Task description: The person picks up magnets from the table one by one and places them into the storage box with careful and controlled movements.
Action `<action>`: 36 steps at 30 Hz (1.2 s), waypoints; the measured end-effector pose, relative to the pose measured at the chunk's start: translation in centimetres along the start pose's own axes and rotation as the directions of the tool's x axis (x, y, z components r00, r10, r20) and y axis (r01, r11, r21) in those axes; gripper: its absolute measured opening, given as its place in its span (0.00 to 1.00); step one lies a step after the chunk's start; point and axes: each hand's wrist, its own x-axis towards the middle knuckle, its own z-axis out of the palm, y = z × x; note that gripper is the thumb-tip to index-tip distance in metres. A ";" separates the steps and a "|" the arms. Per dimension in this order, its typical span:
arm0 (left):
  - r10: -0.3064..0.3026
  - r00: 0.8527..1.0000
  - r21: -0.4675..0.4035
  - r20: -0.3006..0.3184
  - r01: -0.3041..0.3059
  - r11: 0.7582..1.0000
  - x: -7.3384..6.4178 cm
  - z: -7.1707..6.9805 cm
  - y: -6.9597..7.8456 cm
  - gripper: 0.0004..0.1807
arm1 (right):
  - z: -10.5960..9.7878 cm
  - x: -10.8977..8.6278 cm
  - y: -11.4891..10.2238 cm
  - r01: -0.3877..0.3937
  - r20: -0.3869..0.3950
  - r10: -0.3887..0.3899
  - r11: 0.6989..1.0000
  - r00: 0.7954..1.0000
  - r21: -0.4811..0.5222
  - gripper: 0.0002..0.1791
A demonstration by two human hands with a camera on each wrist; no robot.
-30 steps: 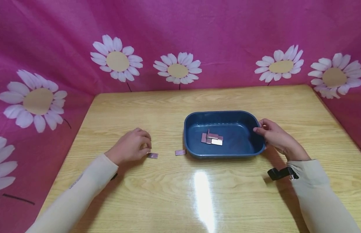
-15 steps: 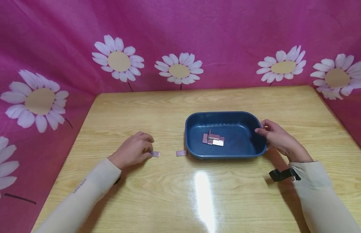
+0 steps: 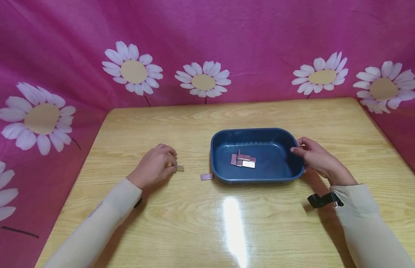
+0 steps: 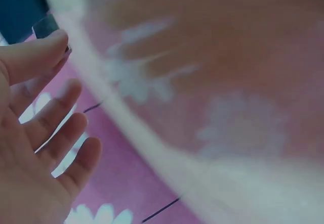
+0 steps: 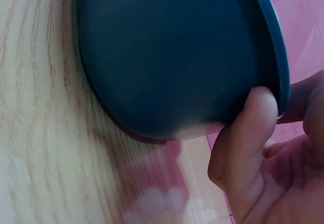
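Note:
My left hand (image 3: 154,165) pinches a small shiny rectangular tile (image 3: 180,168) between thumb and forefinger, left of the blue basin. The left wrist view shows the tile (image 4: 45,26) jutting past the thumb tip, with the other fingers loosely spread. A second, pinkish tile (image 3: 206,176) lies flat on the table beside the basin's left wall. My right hand (image 3: 316,158) grips the right end of the blue plastic basin (image 3: 254,180), thumb over the rim and fingers outside. Inside the basin, several like tiles (image 3: 243,158) lie in a loose heap, left of its middle.
The wooden table (image 3: 180,223) bears a bright light reflection near its front. A pink cloth (image 3: 254,44) printed with white flowers hangs along the back and both sides. A black strap mount (image 3: 319,201) sticks out at the right wrist.
My left hand has taken hold of the tile that lay on the table and moved it slightly away from me, tilting it. The right hand and basin stay in place.

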 end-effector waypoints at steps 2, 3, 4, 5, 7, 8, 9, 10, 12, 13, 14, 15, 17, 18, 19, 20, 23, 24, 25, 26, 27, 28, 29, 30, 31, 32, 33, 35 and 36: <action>-0.019 0.999 -0.008 -0.047 0.019 1.000 0.6 -0.9 0.1 0.01 | 0.1 0.1 -0.1 0.000 -0.002 0.000 1.000 1.000 -0.002 0.09; -0.026 0.997 -0.015 -0.069 0.025 1.000 0.9 -1.4 0.2 0.02 | 0.1 0.1 -0.1 0.000 -0.004 0.000 1.000 1.000 -0.005 0.09; -0.029 0.995 -0.019 -0.091 0.028 0.999 1.3 -1.9 0.3 0.02 | 0.1 0.1 0.0 0.002 -0.005 -0.002 1.000 1.000 -0.006 0.09; -0.033 0.993 -0.025 -0.110 0.030 0.999 1.7 -2.4 0.4 0.02 | 0.1 0.1 0.0 0.003 -0.007 -0.003 1.000 1.000 -0.006 0.09; -0.042 0.990 -0.040 -0.135 0.037 0.999 2.6 -3.4 0.9 0.03 | 0.1 0.1 0.0 0.009 -0.010 -0.009 1.000 1.000 -0.005 0.09; -0.040 0.988 -0.044 -0.147 0.034 0.998 3.0 -3.8 1.2 0.03 | 0.0 0.1 0.0 0.013 -0.012 -0.013 1.000 1.000 -0.005 0.09; -0.038 0.987 -0.046 -0.156 0.031 0.998 3.5 -4.1 1.5 0.04 | 0.0 0.0 -0.1 0.017 -0.013 -0.017 1.000 1.000 -0.006 0.09; -0.034 0.986 -0.050 -0.163 0.026 0.998 4.0 -4.4 1.9 0.04 | 0.0 0.0 -0.1 0.020 -0.014 -0.020 1.000 1.000 -0.006 0.09; -0.024 0.986 -0.050 -0.167 0.016 0.999 4.9 -4.8 2.7 0.05 | 0.0 0.0 -0.2 0.024 -0.016 -0.024 1.000 1.000 -0.006 0.09; -0.014 0.986 -0.048 -0.166 0.006 0.999 5.4 -4.9 3.1 0.05 | 0.0 0.0 -0.1 0.025 -0.018 -0.025 1.000 1.000 -0.008 0.09; -0.003 0.987 -0.044 -0.163 -0.004 0.999 5.9 -5.0 3.5 0.06 | 0.0 0.0 -0.1 0.025 -0.018 -0.026 1.000 1.000 -0.010 0.09; 0.003 0.988 -0.042 -0.153 -0.010 0.999 6.4 -5.0 3.9 0.06 | 0.0 0.0 -0.1 0.025 -0.017 -0.026 1.000 1.000 -0.008 0.09; 0.012 0.992 -0.037 -0.128 -0.017 0.999 7.3 -4.9 4.5 0.07 | 0.0 0.0 0.0 0.023 -0.014 -0.023 1.000 1.000 -0.002 0.09; 0.009 0.993 -0.035 -0.115 -0.013 0.999 7.8 -4.8 4.8 0.08 | 0.0 0.0 0.1 0.022 -0.011 -0.022 1.000 1.000 0.000 0.09; 0.005 0.995 -0.035 -0.101 -0.008 0.999 8.2 -4.8 5.2 0.08 | 0.0 0.0 0.1 0.022 -0.008 -0.022 1.000 1.000 0.002 0.09; -0.001 0.996 -0.034 -0.088 -0.002 0.999 8.6 -4.8 5.5 0.09 | 0.1 0.0 0.1 0.022 -0.005 -0.022 1.000 1.000 0.003 0.08; -0.019 0.998 -0.024 -0.052 0.018 1.000 9.5 -4.7 6.4 0.10 | 0.1 0.0 0.1 0.022 0.001 -0.022 1.000 1.000 0.004 0.09; -0.022 0.999 -0.017 -0.041 0.022 1.000 9.8 -4.7 6.6 0.10 | 0.2 0.0 0.1 0.022 0.001 -0.022 1.000 1.000 0.003 0.09; -0.022 0.999 -0.013 -0.032 0.022 1.000 10.1 -4.7 6.9 0.10 | 0.2 0.0 0.1 0.022 0.000 -0.022 1.000 1.000 0.002 0.09; -0.021 0.999 -0.007 -0.025 0.021 1.000 10.4 -4.7 7.2 0.11 | 0.2 0.0 0.1 0.021 0.000 -0.021 1.000 1.000 0.000 0.09; -0.018 1.000 0.000 -0.018 0.018 1.000 10.6 -4.7 7.4 0.11 | 0.2 0.0 0.1 0.020 0.001 -0.020 1.000 1.000 0.000 0.09; -0.015 1.000 0.006 -0.012 0.015 1.000 10.8 -4.7 7.6 0.11 | 0.2 0.1 0.1 0.019 0.001 -0.019 1.000 1.000 0.000 0.09; -0.010 1.000 0.012 -0.007 0.010 1.000 11.0 -4.8 7.8 0.12 | 0.2 0.1 0.1 0.019 0.000 -0.019 1.000 1.000 -0.001 0.09; -0.004 1.000 0.019 -0.004 0.004 1.000 11.1 -4.8 7.9 0.12 | 0.2 0.1 0.1 0.019 0.001 -0.019 1.000 1.000 -0.001 0.08; 0.002 1.000 0.024 -0.002 -0.001 1.000 11.3 -4.8 8.1 0.12 | 0.2 0.1 0.1 0.019 0.000 -0.019 1.000 1.000 -0.003 0.08; 0.007 1.000 0.029 0.000 -0.007 1.000 11.5 -4.9 8.2 0.12 | 0.2 0.1 0.1 0.018 0.001 -0.018 1.000 1.000 -0.004 0.08; 0.014 1.000 0.033 0.000 -0.014 0.999 11.6 -4.9 8.4 0.12 | 0.2 0.1 0.1 0.018 0.000 -0.018 1.000 1.000 -0.006 0.08; 0.022 1.000 0.036 0.001 -0.022 0.999 11.9 -5.0 8.7 0.13 | 0.2 0.1 0.1 0.018 -0.003 -0.018 1.000 1.000 -0.016 0.08; 0.026 1.000 0.034 0.000 -0.026 0.999 12.1 -5.0 8.9 0.13 | 0.2 0.1 0.1 0.018 -0.005 -0.018 1.000 1.000 -0.022 0.08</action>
